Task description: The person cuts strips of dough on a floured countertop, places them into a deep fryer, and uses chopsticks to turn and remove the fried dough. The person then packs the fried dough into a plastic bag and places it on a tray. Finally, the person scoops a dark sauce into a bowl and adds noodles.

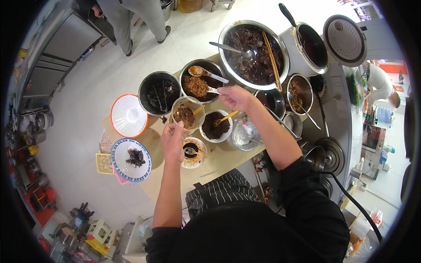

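Note:
My left hand (173, 141) grips a clear plastic bowl (201, 117) with brown minced food in its bottom. My right hand (237, 97) is closed on the handle of a white spoon (213, 90). The spoon's head is in a metal pot (202, 60) of reddish-brown minced food (195, 87), just beyond the clear bowl. A second white spoon (215, 77), stained orange, lies across that pot. Right of the clear bowl stands a white bowl (215, 140) of dark sauce with a yellow spoon (227, 116). Nearer me is a stained white bowl (200, 163) with a dark utensil inside.
A large steel basin (222, 55) holds dark food, a ladle and chopsticks (272, 59). Left of the minced-food pot stands a dark pot (143, 98) with tongs. Plates (125, 101) (116, 164) lie at left. A cooker (318, 72) and stove burners (335, 155) are at right; another person's legs (131, 17) show beyond.

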The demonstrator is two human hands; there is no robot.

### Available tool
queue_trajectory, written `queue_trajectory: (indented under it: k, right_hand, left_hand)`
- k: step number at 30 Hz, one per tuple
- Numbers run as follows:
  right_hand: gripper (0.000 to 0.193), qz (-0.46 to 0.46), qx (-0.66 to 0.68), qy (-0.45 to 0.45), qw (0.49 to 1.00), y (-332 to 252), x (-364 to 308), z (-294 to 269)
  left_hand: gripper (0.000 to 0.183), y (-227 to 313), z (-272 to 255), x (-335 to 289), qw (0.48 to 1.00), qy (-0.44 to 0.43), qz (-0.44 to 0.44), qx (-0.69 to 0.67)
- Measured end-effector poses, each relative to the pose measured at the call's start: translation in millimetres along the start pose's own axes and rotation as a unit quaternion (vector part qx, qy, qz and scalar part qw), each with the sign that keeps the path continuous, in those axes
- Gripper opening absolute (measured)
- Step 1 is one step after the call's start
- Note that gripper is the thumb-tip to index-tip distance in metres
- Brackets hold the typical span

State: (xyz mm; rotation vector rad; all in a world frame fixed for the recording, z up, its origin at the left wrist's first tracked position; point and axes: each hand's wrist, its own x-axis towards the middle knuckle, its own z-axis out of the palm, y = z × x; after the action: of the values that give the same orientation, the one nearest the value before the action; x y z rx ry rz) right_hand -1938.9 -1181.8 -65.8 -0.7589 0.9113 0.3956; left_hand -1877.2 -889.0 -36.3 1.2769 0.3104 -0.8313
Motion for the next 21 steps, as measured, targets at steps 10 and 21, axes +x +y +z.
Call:
queue_trajectory:
  k: [10, 21]
  right_hand:
    - [0.012, -0.395, -0.579, 0.118, 0.703, 58.8, -91.2, 63.2]
    - [0.006, -0.520, -0.646, 0.159, 0.536, 78.7, -79.5, 53.1]
  left_hand:
    - [0.014, 5.5, 24.4, -1.2, 0.997, -0.025, 0.010, -0.072]
    - [0.010, -16.9, 15.0, 13.2, 0.988, -0.080, 0.000, -0.134]
